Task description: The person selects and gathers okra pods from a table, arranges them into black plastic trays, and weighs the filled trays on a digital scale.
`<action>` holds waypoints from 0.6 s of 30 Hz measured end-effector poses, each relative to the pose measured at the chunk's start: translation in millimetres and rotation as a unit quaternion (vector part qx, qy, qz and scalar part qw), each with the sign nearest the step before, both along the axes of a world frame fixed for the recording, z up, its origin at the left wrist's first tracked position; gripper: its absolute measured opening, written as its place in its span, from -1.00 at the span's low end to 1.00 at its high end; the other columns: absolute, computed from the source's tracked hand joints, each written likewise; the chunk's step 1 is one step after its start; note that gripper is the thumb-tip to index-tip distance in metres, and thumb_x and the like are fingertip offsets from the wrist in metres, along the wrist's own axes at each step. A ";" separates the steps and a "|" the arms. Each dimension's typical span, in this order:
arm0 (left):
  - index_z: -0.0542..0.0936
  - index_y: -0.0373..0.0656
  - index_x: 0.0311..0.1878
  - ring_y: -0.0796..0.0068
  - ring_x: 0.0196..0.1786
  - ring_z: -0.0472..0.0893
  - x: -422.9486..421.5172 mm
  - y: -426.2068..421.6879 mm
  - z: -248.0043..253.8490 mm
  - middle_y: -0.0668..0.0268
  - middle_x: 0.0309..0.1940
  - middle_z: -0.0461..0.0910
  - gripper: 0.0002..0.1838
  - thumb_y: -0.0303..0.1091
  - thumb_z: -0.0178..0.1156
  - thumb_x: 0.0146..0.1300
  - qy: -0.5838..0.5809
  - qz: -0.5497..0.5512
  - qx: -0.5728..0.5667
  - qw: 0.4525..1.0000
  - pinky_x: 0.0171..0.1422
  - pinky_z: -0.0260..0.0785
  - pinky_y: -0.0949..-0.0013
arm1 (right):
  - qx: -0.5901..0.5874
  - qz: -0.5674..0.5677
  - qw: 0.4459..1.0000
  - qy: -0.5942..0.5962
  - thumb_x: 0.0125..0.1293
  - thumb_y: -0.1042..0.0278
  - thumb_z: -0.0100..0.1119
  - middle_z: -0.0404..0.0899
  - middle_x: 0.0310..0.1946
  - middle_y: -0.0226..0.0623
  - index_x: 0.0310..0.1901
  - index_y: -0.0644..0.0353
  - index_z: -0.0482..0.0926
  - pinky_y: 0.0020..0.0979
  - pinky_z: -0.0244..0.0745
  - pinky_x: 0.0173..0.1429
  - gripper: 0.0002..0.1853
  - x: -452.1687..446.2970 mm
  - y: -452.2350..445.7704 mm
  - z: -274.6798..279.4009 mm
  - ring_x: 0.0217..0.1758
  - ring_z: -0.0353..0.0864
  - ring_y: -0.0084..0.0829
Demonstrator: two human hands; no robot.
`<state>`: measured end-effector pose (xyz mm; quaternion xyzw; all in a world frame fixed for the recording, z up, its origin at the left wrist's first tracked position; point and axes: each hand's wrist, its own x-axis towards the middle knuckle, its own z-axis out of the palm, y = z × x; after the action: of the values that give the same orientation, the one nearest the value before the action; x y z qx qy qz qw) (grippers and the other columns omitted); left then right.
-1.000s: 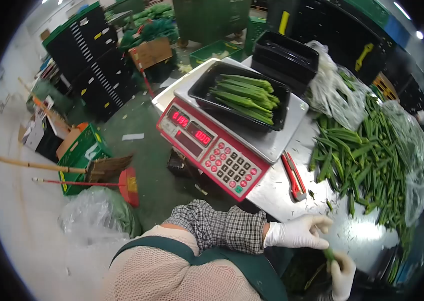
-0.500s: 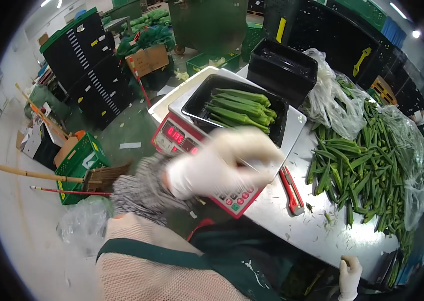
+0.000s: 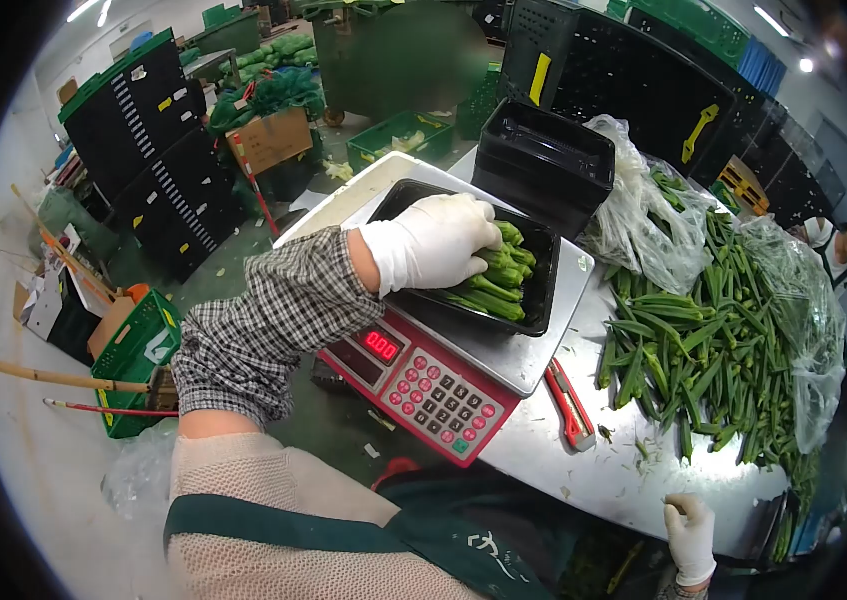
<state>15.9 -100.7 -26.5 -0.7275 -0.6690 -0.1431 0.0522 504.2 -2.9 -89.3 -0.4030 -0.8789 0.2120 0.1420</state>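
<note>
My left hand [image 3: 438, 243], in a white glove, reaches over a black plastic tray [image 3: 543, 315] with its fingers curled down onto the okra [image 3: 505, 265] inside. The fingertips are partly hidden. Under the tray is the steel platform of a red and white weighing scale [image 3: 458, 410], its lit display showing zeros. My right hand [image 3: 691, 540], also gloved, hovers near the table's front edge with its fingers curled in and nothing visible in them. Nearest to it are scraps on the steel table [image 3: 633, 490].
A large okra heap [image 3: 708, 350] covers the table's right side, with clear plastic bags [image 3: 638, 205] around it. A red box cutter [image 3: 569, 405] lies beside the scale. Empty black trays [image 3: 546, 155] are stacked behind. Another person [image 3: 836, 250] stands at far right.
My left hand has moved from in front of the scale onto the okra in the tray. The scale's display has changed to zeros. My right hand stays near the table edge.
</note>
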 end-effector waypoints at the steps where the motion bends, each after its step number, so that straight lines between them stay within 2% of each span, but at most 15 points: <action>1: 0.62 -0.19 -0.20 0.16 -0.11 0.51 0.1 -0.6 3.0 0.18 -0.29 0.53 -0.77 -0.36 0.25 0.05 0.010 -0.005 -0.006 1.000 0.05 0.35 0.22 | 0.001 0.003 1.000 -0.003 0.08 0.56 0.15 0.59 -0.39 -0.12 -0.31 0.32 0.58 -0.35 0.45 -0.16 -0.88 -0.9 -0.7 0.6 -0.30 0.58 -0.22; 3: 0.62 -0.21 -0.26 0.21 -0.17 0.54 -7.9 -6.8 18.3 0.19 -0.28 0.54 -0.82 -0.42 0.24 0.03 -0.015 -0.049 0.092 0.994 0.01 0.37 0.26 | -0.002 0.012 1.000 -0.005 0.08 0.56 0.15 0.59 -0.39 -0.13 -0.31 0.31 0.58 -0.35 0.45 -0.16 -0.88 -4.6 -0.4 1.9 -0.30 0.58 -0.22; 5: 0.61 -0.24 -0.26 0.45 -0.22 0.56 -9.8 -32.7 50.6 0.26 -0.35 0.55 -0.83 -0.55 0.17 0.04 -0.216 -0.029 0.216 0.952 -0.05 0.40 0.40 | -0.011 0.021 1.000 -0.002 0.08 0.55 0.15 0.59 -0.38 -0.13 -0.31 0.30 0.58 -0.35 0.45 -0.15 -0.89 -11.5 0.1 2.9 -0.29 0.58 -0.21; 6: 0.59 -0.28 -0.23 0.53 -0.23 0.56 -19.0 -44.3 64.3 0.29 -0.32 0.58 -0.84 -0.57 0.12 0.11 -0.207 0.010 0.244 0.947 -0.07 0.42 0.43 | -0.005 0.033 0.999 -0.001 0.08 0.55 0.16 0.59 -0.38 -0.13 -0.31 0.30 0.58 -0.35 0.45 -0.15 -0.89 -17.5 0.0 4.2 -0.29 0.58 -0.20; 7: 0.56 -0.29 -0.13 0.52 -0.22 0.58 -22.1 -59.5 76.4 0.28 -0.25 0.60 -0.82 -0.54 0.11 0.20 -0.402 0.051 0.208 0.890 -0.07 0.46 0.42 | -0.001 0.046 0.999 0.000 0.08 0.55 0.17 0.59 -0.38 -0.13 -0.31 0.29 0.58 -0.34 0.46 -0.15 -0.89 -26.1 0.6 6.8 -0.29 0.58 -0.20; 8: 0.51 -0.29 -0.03 0.49 -0.21 0.60 -37.9 -65.9 76.1 0.25 -0.22 0.60 -0.78 -0.46 0.09 0.28 -0.406 0.030 0.269 0.873 -0.06 0.49 0.38 | 0.004 0.061 0.998 0.000 0.08 0.55 0.17 0.59 -0.38 -0.13 -0.31 0.29 0.59 -0.34 0.46 -0.14 -0.89 -34.3 2.9 9.0 -0.29 0.58 -0.19; 11: 0.44 -0.29 0.07 0.39 -0.14 0.60 -76.1 -86.0 80.7 0.17 -0.16 0.58 -0.70 -0.32 0.04 0.35 -0.533 0.020 0.296 0.793 -0.01 0.50 0.31 | 0.064 0.185 0.980 0.022 0.09 0.56 0.18 0.58 -0.41 -0.19 -0.24 0.27 0.58 -0.38 0.44 -0.29 -0.83 -64.0 17.5 2.2 -0.39 0.58 -0.28; 12: 0.41 -0.27 0.10 0.38 -0.16 0.58 -80.1 -92.0 83.2 0.16 -0.17 0.56 -0.68 -0.29 0.01 0.37 -0.558 0.038 0.308 0.769 -0.04 0.52 0.30 | 0.062 0.180 0.981 0.026 0.05 0.51 0.23 0.57 -0.37 -0.10 -0.31 0.24 0.58 -0.27 0.44 -0.21 -0.87 -81.4 12.6 5.8 -0.31 0.56 -0.11; 15: 0.40 -0.26 0.10 0.42 -0.23 0.57 -108.8 -111.8 81.3 0.19 -0.19 0.54 -0.68 -0.30 -0.01 0.38 -0.579 0.099 0.329 0.739 -0.10 0.52 0.36 | 0.051 0.246 0.968 0.018 0.06 0.48 0.25 0.57 -0.37 -0.12 -0.31 0.25 0.57 -0.27 0.45 -0.21 -0.86 -132.3 10.5 20.5 -0.32 0.57 -0.15; 18: 0.44 -0.23 0.09 0.62 -0.36 0.51 -101.9 -118.6 89.8 0.32 -0.31 0.55 -0.67 -0.28 0.08 0.34 -0.556 0.117 0.303 0.765 -0.24 0.45 0.55 | 0.068 0.264 0.958 0.093 0.06 0.43 0.27 0.56 -0.38 -0.12 -0.26 0.27 0.56 -0.31 0.46 -0.28 -0.80 -176.8 14.0 25.4 -0.36 0.57 -0.19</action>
<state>-86.0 -219.3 63.4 -0.3822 -0.5826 -0.7109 -0.0950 327.4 11.2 -64.0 -0.1247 -0.9491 0.2183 0.1896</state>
